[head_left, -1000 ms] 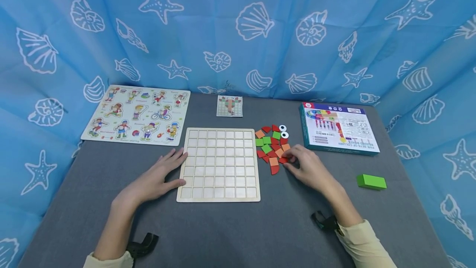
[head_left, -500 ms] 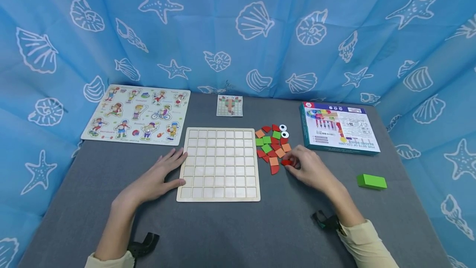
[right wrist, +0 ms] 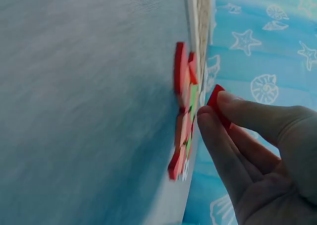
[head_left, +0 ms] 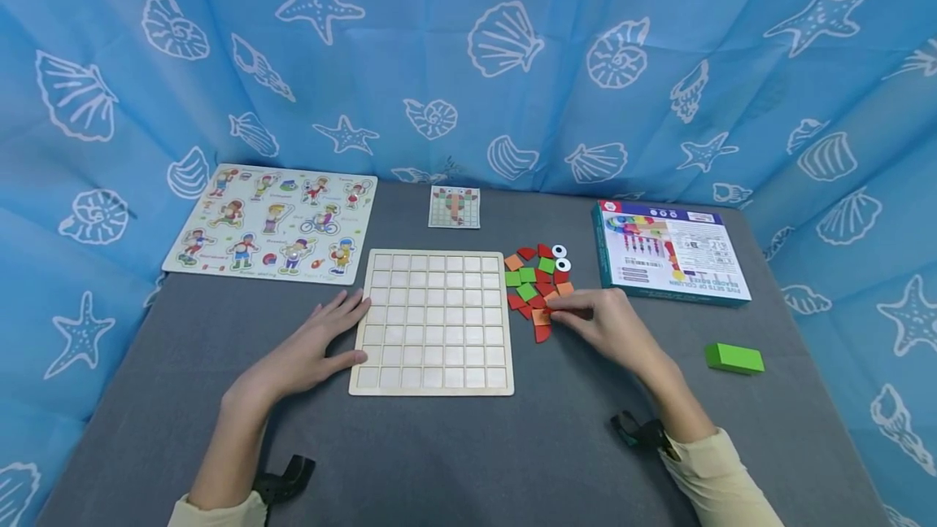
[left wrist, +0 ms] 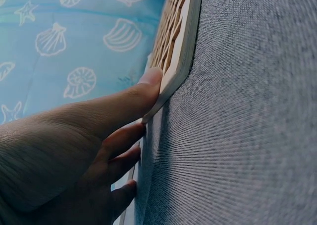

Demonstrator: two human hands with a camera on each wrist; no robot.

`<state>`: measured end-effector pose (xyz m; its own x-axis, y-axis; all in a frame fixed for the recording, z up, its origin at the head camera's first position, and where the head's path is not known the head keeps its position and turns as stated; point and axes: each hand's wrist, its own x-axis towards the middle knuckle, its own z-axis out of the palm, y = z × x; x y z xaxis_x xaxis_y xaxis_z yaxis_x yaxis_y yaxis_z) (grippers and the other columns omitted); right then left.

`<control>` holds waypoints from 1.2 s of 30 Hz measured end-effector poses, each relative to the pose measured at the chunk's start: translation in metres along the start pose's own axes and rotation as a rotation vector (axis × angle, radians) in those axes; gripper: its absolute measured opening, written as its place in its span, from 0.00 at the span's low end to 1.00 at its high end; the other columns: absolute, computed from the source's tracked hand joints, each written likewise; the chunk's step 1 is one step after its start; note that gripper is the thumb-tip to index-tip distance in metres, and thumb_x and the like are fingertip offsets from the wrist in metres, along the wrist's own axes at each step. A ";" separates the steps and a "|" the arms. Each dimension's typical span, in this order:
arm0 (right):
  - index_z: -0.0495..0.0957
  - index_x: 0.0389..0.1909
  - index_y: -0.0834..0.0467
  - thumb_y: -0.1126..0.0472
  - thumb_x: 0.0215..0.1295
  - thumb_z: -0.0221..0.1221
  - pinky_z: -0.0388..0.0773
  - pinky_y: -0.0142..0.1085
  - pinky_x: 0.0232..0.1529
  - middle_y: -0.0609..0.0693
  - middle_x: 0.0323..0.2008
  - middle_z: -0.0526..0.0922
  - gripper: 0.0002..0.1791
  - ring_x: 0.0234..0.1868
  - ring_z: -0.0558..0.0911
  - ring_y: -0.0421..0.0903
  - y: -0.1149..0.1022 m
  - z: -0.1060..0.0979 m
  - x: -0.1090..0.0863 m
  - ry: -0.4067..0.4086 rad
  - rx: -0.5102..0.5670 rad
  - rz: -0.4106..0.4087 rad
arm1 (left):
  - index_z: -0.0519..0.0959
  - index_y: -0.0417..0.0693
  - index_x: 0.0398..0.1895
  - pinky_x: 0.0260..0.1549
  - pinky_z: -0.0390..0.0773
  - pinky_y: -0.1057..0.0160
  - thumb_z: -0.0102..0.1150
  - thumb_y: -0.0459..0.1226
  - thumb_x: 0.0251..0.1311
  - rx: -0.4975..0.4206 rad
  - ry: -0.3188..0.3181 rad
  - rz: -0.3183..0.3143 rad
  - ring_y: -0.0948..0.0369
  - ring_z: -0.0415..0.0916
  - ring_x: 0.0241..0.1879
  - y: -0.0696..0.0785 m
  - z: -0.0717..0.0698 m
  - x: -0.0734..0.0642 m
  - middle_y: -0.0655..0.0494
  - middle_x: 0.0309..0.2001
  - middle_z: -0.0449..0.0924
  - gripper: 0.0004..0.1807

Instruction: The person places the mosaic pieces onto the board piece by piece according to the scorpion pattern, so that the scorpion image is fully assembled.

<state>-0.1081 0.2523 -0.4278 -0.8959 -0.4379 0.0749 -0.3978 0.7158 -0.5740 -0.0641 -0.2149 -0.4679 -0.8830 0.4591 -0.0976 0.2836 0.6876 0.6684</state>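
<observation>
My left hand (head_left: 307,352) rests beside the wooden grid board (head_left: 432,391), thumb and fingertips touching its left edge. In the left wrist view the thumb (left wrist: 141,93) lies against the board's rim near a corner, with the fingers loosely extended. Between thumb and fingers my right hand (head_left: 615,328) pinches a red wooden tile (right wrist: 218,105), held just above the table; its full outline is partly covered. Under and beyond that hand lies a cluster of flat tiles: red pieces, orange squares, green squares (head_left: 526,292) and two round eye tiles (head_left: 561,265).
Behind the board lies a small pattern card (head_left: 455,207). A puzzle board with sports figures (head_left: 271,222) is at the back left. On the right are a boxed bead set (head_left: 669,254) and a green block (head_left: 735,358). A patterned blue curtain (head_left: 410,47) hangs behind.
The right hand has picked up a red tile from the cluster's near right side and moved slightly left and up over the cluster. My left hand stays at the board.
</observation>
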 end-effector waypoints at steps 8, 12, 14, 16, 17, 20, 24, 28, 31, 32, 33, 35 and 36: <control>0.91 0.54 0.62 0.67 0.71 0.71 0.89 0.54 0.59 0.56 0.52 0.94 0.13 0.58 0.91 0.56 -0.013 0.008 0.029 -0.039 0.118 0.021 | 0.62 0.44 0.86 0.78 0.46 0.18 0.70 0.50 0.71 -0.016 0.020 0.017 0.31 0.45 0.86 0.003 -0.002 -0.001 0.35 0.87 0.54 0.46; 0.92 0.50 0.62 0.67 0.70 0.71 0.90 0.52 0.57 0.56 0.52 0.94 0.10 0.55 0.91 0.54 -0.018 0.017 0.045 -0.051 0.122 -0.007 | 0.61 0.42 0.86 0.80 0.44 0.20 0.70 0.47 0.71 -0.015 -0.004 -0.013 0.31 0.43 0.87 0.007 -0.004 0.000 0.35 0.87 0.52 0.46; 0.93 0.47 0.61 0.67 0.69 0.72 0.90 0.52 0.57 0.56 0.51 0.94 0.08 0.55 0.90 0.53 -0.020 0.022 0.054 -0.044 0.112 -0.026 | 0.60 0.41 0.86 0.80 0.43 0.21 0.70 0.46 0.71 -0.010 -0.024 -0.035 0.31 0.43 0.87 0.011 -0.006 0.000 0.35 0.87 0.51 0.46; 0.93 0.46 0.62 0.68 0.68 0.72 0.90 0.52 0.56 0.56 0.49 0.94 0.08 0.55 0.90 0.53 -0.020 0.028 0.061 -0.032 0.108 -0.052 | 0.60 0.40 0.86 0.81 0.43 0.21 0.70 0.45 0.72 -0.004 -0.033 -0.048 0.32 0.42 0.88 0.012 -0.007 0.000 0.36 0.88 0.51 0.46; 0.93 0.46 0.62 0.68 0.68 0.73 0.90 0.52 0.56 0.55 0.48 0.94 0.08 0.55 0.90 0.53 -0.021 0.030 0.065 -0.026 0.109 -0.057 | 0.60 0.40 0.86 0.81 0.43 0.21 0.70 0.45 0.72 0.002 -0.036 -0.051 0.31 0.43 0.87 0.013 -0.007 0.000 0.36 0.88 0.51 0.45; 0.93 0.47 0.62 0.68 0.67 0.73 0.89 0.52 0.57 0.55 0.46 0.95 0.09 0.53 0.91 0.52 -0.023 0.036 0.075 -0.016 0.123 -0.070 | 0.60 0.40 0.86 0.81 0.43 0.21 0.69 0.45 0.73 0.006 -0.038 -0.053 0.31 0.43 0.87 0.013 -0.007 0.000 0.36 0.88 0.51 0.45; 0.92 0.49 0.63 0.68 0.68 0.72 0.89 0.52 0.58 0.56 0.48 0.95 0.10 0.52 0.91 0.52 -0.023 0.042 0.085 -0.025 0.120 -0.061 | 0.60 0.40 0.86 0.81 0.43 0.22 0.70 0.45 0.72 -0.006 -0.036 -0.052 0.32 0.42 0.88 0.013 -0.007 -0.001 0.36 0.88 0.50 0.46; 0.92 0.51 0.62 0.69 0.69 0.72 0.88 0.53 0.60 0.57 0.49 0.95 0.12 0.55 0.91 0.54 -0.023 0.043 0.090 -0.048 0.095 -0.055 | 0.59 0.40 0.86 0.81 0.42 0.21 0.69 0.45 0.73 -0.009 -0.037 -0.049 0.32 0.42 0.88 0.012 -0.007 -0.001 0.36 0.88 0.50 0.45; 0.93 0.50 0.62 0.69 0.68 0.72 0.88 0.53 0.62 0.56 0.49 0.95 0.11 0.56 0.91 0.55 -0.024 0.043 0.091 -0.062 0.091 -0.048 | 0.60 0.40 0.86 0.81 0.42 0.21 0.69 0.45 0.73 -0.012 -0.036 -0.047 0.31 0.41 0.88 0.011 -0.006 -0.001 0.36 0.88 0.50 0.45; 0.93 0.50 0.62 0.69 0.68 0.72 0.88 0.53 0.63 0.56 0.50 0.95 0.11 0.57 0.91 0.55 -0.024 0.043 0.092 -0.065 0.092 -0.048 | 0.60 0.40 0.86 0.81 0.42 0.21 0.69 0.46 0.73 -0.017 -0.035 -0.045 0.31 0.41 0.88 0.010 -0.006 -0.001 0.36 0.88 0.50 0.45; 0.93 0.49 0.62 0.69 0.68 0.72 0.87 0.53 0.63 0.57 0.50 0.95 0.11 0.57 0.91 0.55 -0.024 0.043 0.092 -0.065 0.093 -0.051 | 0.60 0.41 0.86 0.81 0.42 0.21 0.69 0.46 0.73 -0.023 -0.031 -0.040 0.31 0.41 0.88 0.010 -0.006 -0.001 0.36 0.88 0.50 0.45; 0.93 0.49 0.62 0.69 0.68 0.72 0.87 0.54 0.63 0.57 0.50 0.95 0.11 0.57 0.91 0.55 -0.024 0.043 0.092 -0.056 0.094 -0.057 | 0.60 0.41 0.86 0.80 0.42 0.20 0.69 0.47 0.72 -0.034 -0.017 -0.021 0.31 0.42 0.87 0.008 -0.005 -0.001 0.35 0.88 0.51 0.46; 0.93 0.49 0.62 0.69 0.68 0.71 0.88 0.54 0.62 0.57 0.50 0.95 0.11 0.57 0.91 0.55 -0.024 0.043 0.092 -0.050 0.097 -0.062 | 0.61 0.42 0.86 0.79 0.42 0.19 0.70 0.48 0.72 -0.041 -0.006 -0.009 0.31 0.42 0.87 0.005 -0.003 -0.001 0.35 0.87 0.51 0.46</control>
<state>-0.1730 0.1716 -0.4421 -0.8581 -0.5083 0.0735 -0.4292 0.6313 -0.6459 -0.0629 -0.2135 -0.4617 -0.8830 0.4569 -0.1079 0.2605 0.6681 0.6970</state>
